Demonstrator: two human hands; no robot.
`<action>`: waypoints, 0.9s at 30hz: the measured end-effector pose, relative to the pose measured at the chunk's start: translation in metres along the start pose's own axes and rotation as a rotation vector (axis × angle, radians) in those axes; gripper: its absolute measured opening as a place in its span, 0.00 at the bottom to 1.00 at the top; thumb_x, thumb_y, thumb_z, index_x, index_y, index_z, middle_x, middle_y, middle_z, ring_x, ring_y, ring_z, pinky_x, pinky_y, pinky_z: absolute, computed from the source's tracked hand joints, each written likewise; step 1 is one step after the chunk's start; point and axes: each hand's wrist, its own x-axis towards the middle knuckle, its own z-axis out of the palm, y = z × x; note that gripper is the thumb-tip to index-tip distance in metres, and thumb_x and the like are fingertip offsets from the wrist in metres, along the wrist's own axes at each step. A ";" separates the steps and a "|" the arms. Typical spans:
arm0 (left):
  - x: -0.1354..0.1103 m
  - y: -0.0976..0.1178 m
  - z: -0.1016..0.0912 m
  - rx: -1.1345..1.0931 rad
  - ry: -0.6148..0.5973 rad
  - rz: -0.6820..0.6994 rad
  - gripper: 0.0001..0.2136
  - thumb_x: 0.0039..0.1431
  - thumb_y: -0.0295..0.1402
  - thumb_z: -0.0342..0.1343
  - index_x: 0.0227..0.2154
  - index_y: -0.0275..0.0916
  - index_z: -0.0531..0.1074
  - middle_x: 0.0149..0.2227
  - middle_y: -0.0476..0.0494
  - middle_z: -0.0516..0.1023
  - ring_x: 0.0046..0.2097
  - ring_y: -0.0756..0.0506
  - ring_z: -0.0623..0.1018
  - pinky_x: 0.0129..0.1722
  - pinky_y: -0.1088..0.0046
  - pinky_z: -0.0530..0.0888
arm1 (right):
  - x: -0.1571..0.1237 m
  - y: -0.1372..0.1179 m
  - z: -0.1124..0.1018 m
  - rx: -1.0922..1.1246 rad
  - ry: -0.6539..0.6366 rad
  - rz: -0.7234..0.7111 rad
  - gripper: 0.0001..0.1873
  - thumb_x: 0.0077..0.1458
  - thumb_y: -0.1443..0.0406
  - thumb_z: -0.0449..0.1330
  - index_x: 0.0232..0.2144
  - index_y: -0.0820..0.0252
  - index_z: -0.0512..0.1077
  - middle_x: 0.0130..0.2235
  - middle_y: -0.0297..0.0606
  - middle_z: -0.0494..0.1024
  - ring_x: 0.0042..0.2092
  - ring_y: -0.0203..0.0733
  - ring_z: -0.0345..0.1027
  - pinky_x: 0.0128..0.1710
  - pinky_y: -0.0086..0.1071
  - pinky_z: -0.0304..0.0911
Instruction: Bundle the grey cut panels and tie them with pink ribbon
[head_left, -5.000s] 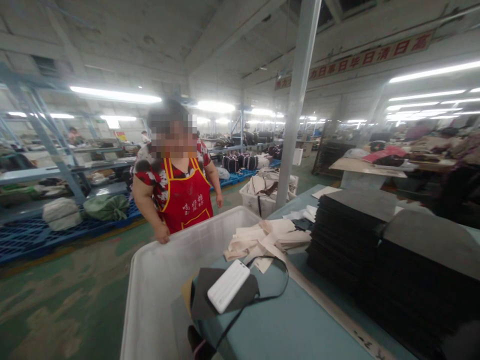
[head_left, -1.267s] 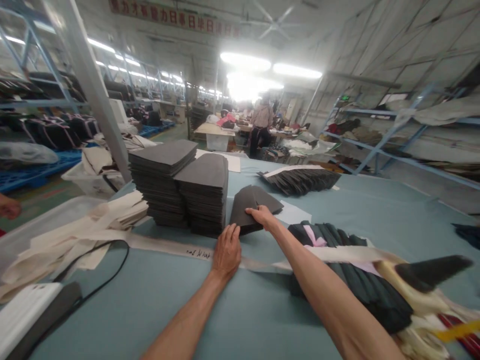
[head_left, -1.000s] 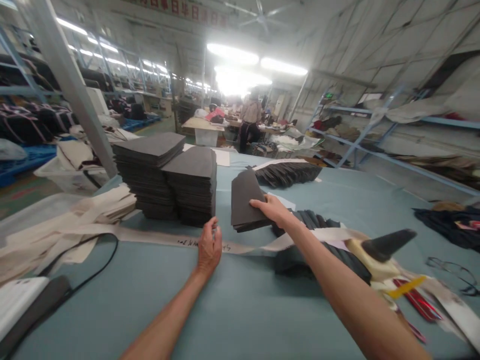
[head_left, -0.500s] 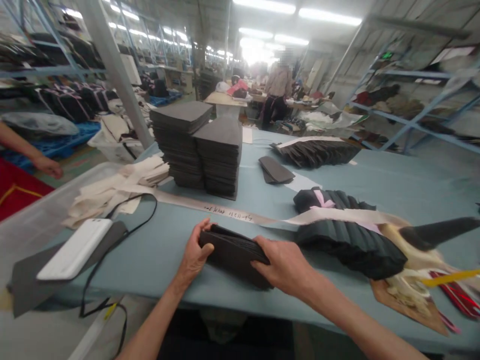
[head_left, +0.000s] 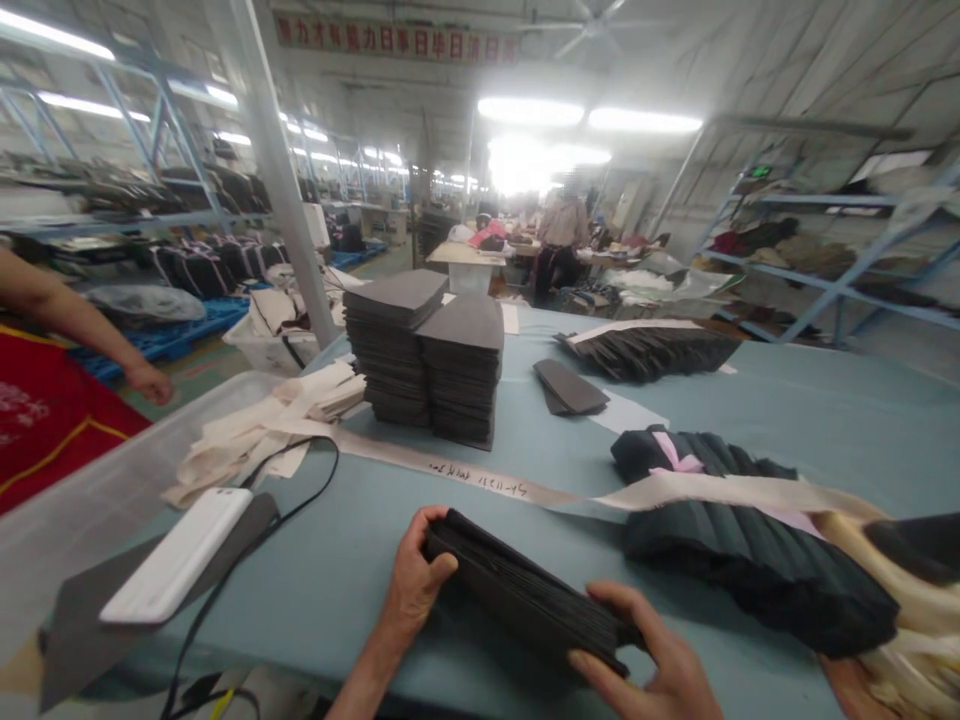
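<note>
A stack of thin black sheets (head_left: 517,600) stands on its long edge near the front of the table. My left hand (head_left: 416,575) is closed round its left end, thumb on the near face. At the right end my right hand (head_left: 645,655) grips the stack between thumb and fingers. Beyond the stack runs a cream fabric strip (head_left: 405,462) with handwriting on it. Two tall piles of dark grey sheets (head_left: 461,370) stand farther back, and a few loose grey pieces (head_left: 570,388) lie to their right.
To the right lie dark gathered bundles (head_left: 750,560) tied with cream and pink strips. A white power bank (head_left: 176,555) with a black cable sits at left, beside cream fabric pieces (head_left: 277,425) and a clear plastic bin (head_left: 82,555). A person in a red apron (head_left: 56,420) stands at far left.
The view has tilted up, so the table sits lower in the picture. The black stack now shows more of its top edges, and my right hand has shifted right around its end.
</note>
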 end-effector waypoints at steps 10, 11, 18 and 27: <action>0.000 0.004 0.003 -0.020 0.062 0.059 0.46 0.35 0.77 0.59 0.41 0.37 0.75 0.38 0.38 0.80 0.42 0.37 0.79 0.46 0.63 0.76 | -0.035 0.000 0.082 0.535 0.285 0.220 0.25 0.48 0.60 0.72 0.49 0.56 0.75 0.50 0.43 0.80 0.50 0.48 0.76 0.49 0.33 0.72; -0.001 0.006 0.003 -0.019 0.066 0.065 0.46 0.35 0.77 0.58 0.41 0.37 0.75 0.39 0.38 0.80 0.42 0.37 0.79 0.46 0.63 0.76 | -0.033 0.002 0.085 0.542 0.262 0.200 0.25 0.48 0.61 0.72 0.49 0.56 0.74 0.50 0.43 0.80 0.50 0.48 0.76 0.49 0.33 0.72; 0.000 0.018 -0.001 0.119 0.197 -0.052 0.33 0.43 0.65 0.64 0.37 0.38 0.78 0.36 0.41 0.82 0.39 0.39 0.80 0.40 0.66 0.75 | -0.023 0.011 0.092 0.480 0.248 0.177 0.27 0.41 0.68 0.70 0.47 0.55 0.74 0.42 0.34 0.80 0.40 0.43 0.74 0.43 0.31 0.70; 0.011 0.012 0.001 0.146 0.301 -0.183 0.27 0.45 0.60 0.60 0.35 0.40 0.77 0.35 0.43 0.83 0.42 0.37 0.80 0.46 0.62 0.74 | -0.007 -0.003 0.093 0.557 0.312 0.198 0.27 0.37 0.72 0.69 0.44 0.55 0.73 0.37 0.29 0.77 0.37 0.39 0.69 0.39 0.27 0.67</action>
